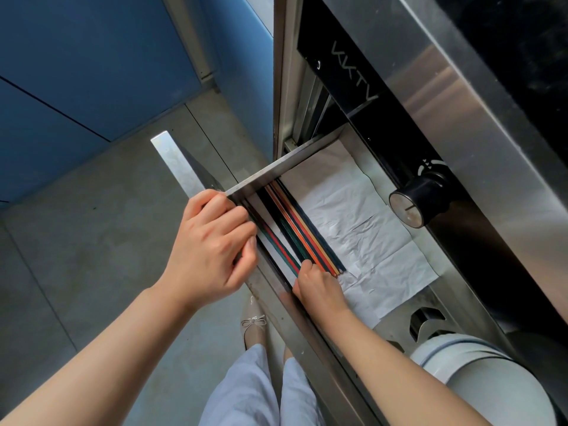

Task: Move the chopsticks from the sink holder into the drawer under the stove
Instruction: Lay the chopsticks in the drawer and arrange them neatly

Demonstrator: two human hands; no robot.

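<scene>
Many chopsticks (302, 233) lie in drawer (258, 175), on white paper (362, 229). Right hand (319, 287) fingers pinch their near ends. Left hand (212, 241) curls over drawer front. Sticks look thin, light, stiff, slippery; best grabbed bunched near ends.

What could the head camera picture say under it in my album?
Left hand rests on the open drawer front while right hand touches the colourful chopsticks lying on its paper liner.

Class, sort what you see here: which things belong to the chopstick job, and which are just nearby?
Part of the job:
coloured chopsticks
open steel drawer
left hand on the drawer front
right hand at the chopstick ends

Just nearby:
white paper liner
black stove knob
beige shoe
</scene>
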